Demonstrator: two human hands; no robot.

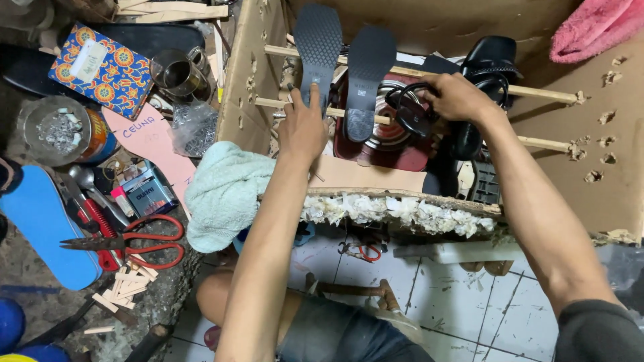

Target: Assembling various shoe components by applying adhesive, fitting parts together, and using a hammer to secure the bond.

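Head view: my left hand (303,127) lies open, fingertips on the dark sole (318,47) resting on the wooden rods (537,92) inside the cardboard box (243,74). My right hand (459,97) grips, I think, a black strap (409,110). I'd steady that sole while keeping the strap clear of the rods.

Your one camera sat on your head and looked steeply down along both forearms, close enough that your arms filled the middle of the frame. It faced forward into an open cardboard box (429,27) crossed by wooden rods (543,92), with the tiled floor (469,302) and your knees at the bottom edge. The cluttered ground lay off to your left. No second view shared the scene.
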